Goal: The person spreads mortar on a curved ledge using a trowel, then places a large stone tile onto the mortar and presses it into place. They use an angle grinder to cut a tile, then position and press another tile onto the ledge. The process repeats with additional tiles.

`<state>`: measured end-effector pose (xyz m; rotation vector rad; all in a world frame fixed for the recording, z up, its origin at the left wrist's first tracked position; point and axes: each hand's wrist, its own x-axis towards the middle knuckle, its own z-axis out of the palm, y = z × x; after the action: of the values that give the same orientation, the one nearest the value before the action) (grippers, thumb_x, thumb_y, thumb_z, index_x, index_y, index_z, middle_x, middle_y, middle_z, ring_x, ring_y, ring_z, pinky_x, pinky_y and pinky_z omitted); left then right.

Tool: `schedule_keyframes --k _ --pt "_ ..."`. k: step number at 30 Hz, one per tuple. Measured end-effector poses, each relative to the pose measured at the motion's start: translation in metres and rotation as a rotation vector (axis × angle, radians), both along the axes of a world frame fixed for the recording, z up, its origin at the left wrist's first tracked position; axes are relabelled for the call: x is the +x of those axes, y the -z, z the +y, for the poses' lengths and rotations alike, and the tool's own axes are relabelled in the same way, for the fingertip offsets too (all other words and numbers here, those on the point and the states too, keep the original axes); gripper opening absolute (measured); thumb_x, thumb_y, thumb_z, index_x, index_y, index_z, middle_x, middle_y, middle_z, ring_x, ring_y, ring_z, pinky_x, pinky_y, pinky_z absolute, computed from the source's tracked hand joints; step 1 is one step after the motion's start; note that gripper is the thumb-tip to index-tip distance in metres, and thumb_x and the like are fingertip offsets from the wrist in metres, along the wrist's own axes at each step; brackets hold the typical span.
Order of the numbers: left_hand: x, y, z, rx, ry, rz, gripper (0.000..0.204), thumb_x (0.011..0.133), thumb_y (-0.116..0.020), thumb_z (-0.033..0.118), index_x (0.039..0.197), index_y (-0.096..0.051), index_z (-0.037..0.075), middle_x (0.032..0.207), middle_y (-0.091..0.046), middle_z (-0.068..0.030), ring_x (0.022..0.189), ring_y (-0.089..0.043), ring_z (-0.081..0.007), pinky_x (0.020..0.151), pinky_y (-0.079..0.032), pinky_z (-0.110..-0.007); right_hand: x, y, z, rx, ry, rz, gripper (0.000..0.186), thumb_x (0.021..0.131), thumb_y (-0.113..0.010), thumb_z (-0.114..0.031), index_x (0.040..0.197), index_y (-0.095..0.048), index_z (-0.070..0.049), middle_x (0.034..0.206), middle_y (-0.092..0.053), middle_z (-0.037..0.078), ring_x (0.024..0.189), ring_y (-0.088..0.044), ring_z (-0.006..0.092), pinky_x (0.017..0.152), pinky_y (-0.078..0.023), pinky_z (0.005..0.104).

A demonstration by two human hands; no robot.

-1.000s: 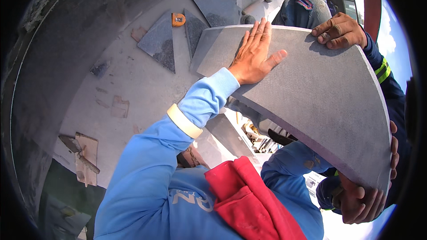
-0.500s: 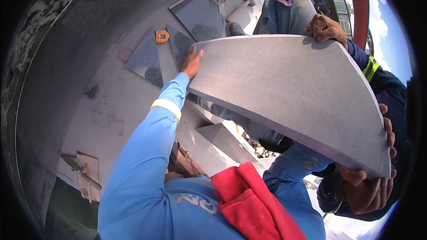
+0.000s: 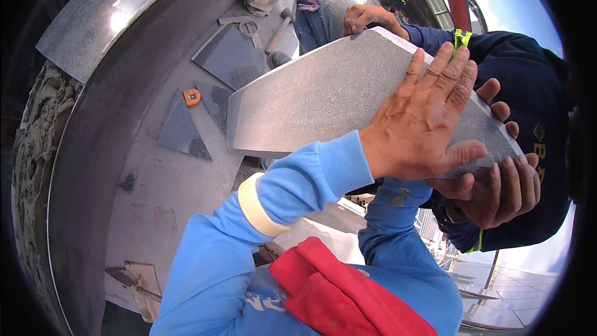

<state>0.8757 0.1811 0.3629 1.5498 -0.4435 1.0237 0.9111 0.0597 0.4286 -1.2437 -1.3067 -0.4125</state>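
Observation:
A large grey stone slab [image 3: 305, 99] with angled ends is held up in front of me. My left hand [image 3: 426, 115] lies flat across its right part, fingers stretched out towards the far right edge. My right arm passes beneath the slab. Only some fingertips of what appears to be my right hand [image 3: 499, 109] show, curled over the slab's right edge; its palm is hidden. A co-worker in dark blue grips the slab with one hand [image 3: 367, 18] at the far edge and another hand [image 3: 504, 193] at the near right corner.
Dark stone pieces [image 3: 233, 59] lie on the grey floor at left, with an orange tape measure [image 3: 191, 97], a roll of tape [image 3: 248, 28] and a mallet [image 3: 280, 31]. A trowel [image 3: 127, 275] rests lower left. A curved wall [image 3: 87, 168] with rough mortar [image 3: 40, 130] bounds the left side.
My left hand has left the slab's left end and now lies over its right part. The slab and surroundings have shifted in the view. The co-worker's hands stay on the slab.

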Motion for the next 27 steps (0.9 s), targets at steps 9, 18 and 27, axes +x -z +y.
schedule_keyframes --k 9,18,27 --pt "0.024 0.316 0.048 -0.386 -0.061 0.649 0.085 0.102 -0.029 0.070 0.165 -0.021 0.013 0.171 -0.014 -0.0170 0.158 -0.012 -0.0353 0.127 -0.008 -0.054 0.003 0.010 -0.006 0.086 -0.140 0.024 0.088 0.075 -0.074 -0.043 0.148 -0.035 -0.013 0.157 -0.033 0.023 0.151 -0.025 0.0468 0.123 -0.019 0.0681" --pt "-0.074 0.406 0.041 -0.435 0.088 1.677 0.069 0.104 -0.040 0.055 0.140 -0.057 -0.001 0.144 -0.056 -0.0254 0.134 -0.053 -0.0425 0.114 -0.040 -0.047 -0.023 0.016 0.065 0.163 -0.318 -0.083 0.085 0.080 -0.075 -0.036 0.150 -0.034 -0.012 0.155 -0.035 0.023 0.147 -0.030 0.0498 0.121 -0.016 0.0721" --pt "-0.262 -0.030 0.080 -0.324 -0.119 0.441 0.120 0.082 -0.061 0.083 0.156 -0.030 -0.007 0.155 -0.041 -0.0257 0.142 -0.045 -0.0395 0.114 -0.038 -0.045 -0.136 -0.084 0.089 -0.199 0.374 -1.351 0.020 0.073 -0.084 -0.003 0.079 -0.065 -0.002 0.098 -0.069 0.007 0.093 -0.066 0.0219 0.088 -0.064 0.0355"
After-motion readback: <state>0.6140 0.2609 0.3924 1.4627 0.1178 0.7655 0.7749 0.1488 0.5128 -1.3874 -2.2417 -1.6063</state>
